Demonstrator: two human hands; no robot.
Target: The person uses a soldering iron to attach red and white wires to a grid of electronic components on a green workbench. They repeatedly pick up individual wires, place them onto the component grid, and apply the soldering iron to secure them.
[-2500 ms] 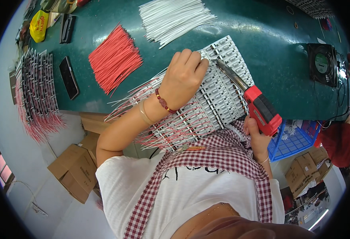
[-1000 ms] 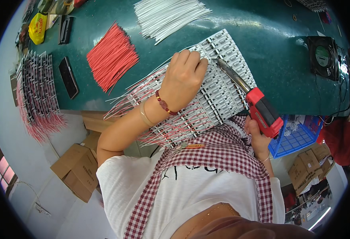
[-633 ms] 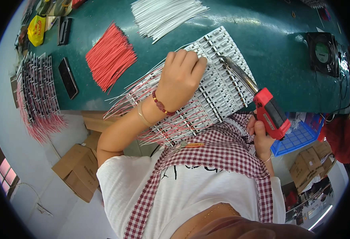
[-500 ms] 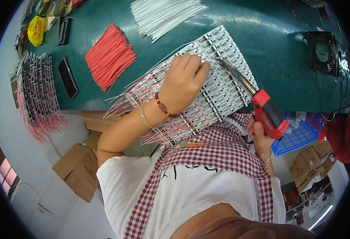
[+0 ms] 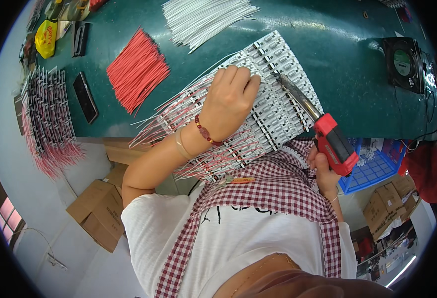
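Note:
A panel of white circuit boards lies at the table's front edge, with rows of small parts. Red and white wires trail from its left side. Over the panel's middle, my left hand is closed, fingertips bent down toward the boards; whatever they pinch is hidden beneath them. My right hand grips a red and black soldering iron by its handle, at the panel's right side. Its dark tip points up and left, close over the boards just right of my left fingers.
Red wires and white wires lie in bundles beyond the panel. A phone and more wired boards are at left. A black fan stands at right, above a blue basket. Cardboard boxes sit below the table.
The soldering iron's tip has shifted slightly right and down, a little farther from my left fingers. My left hand has barely moved.

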